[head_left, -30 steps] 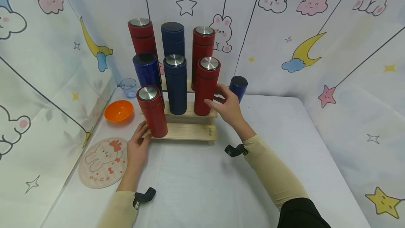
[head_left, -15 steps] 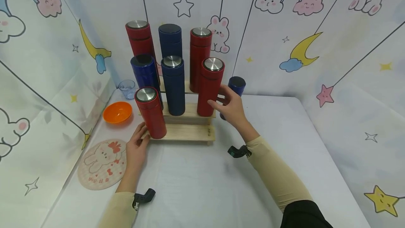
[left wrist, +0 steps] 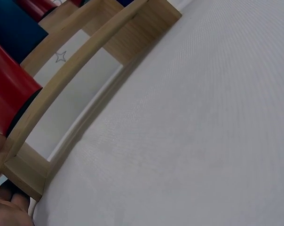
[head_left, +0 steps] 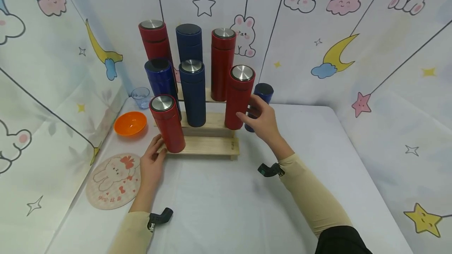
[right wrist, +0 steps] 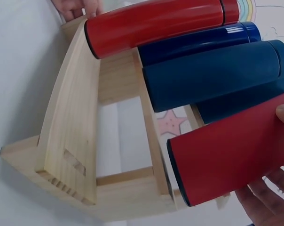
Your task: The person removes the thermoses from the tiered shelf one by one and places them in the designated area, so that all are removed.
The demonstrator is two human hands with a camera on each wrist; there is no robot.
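Observation:
My right hand (head_left: 264, 124) grips a red thermos bottle (head_left: 239, 99) with a steel-topped lid, thumb in front and fingers behind. The bottle leans slightly at the right end of the middle tier; its dark base shows tilted in the right wrist view. My left hand (head_left: 152, 164) holds the left end of the three-tier wooden rack (head_left: 212, 146), fingers about the end of its lowest tier. Right above that hand stands another red thermos (head_left: 167, 124) on the lowest tier. In the left wrist view only some left fingertips (left wrist: 12, 205) show beside the rack's end.
The middle tier bears two blue thermoses, one glossy (head_left: 160, 77) and one matte (head_left: 193, 95). Several bottles stand on the top tier. Behind my right hand is a blue thermos (head_left: 264, 90) on the table. At left lie an orange bowl (head_left: 130, 124), a clear cup (head_left: 141, 98) and a round mat (head_left: 113, 181).
My right hand has moved the red thermos a little to the right, towards the end of the middle tier. My left hand stays at the rack's left end.

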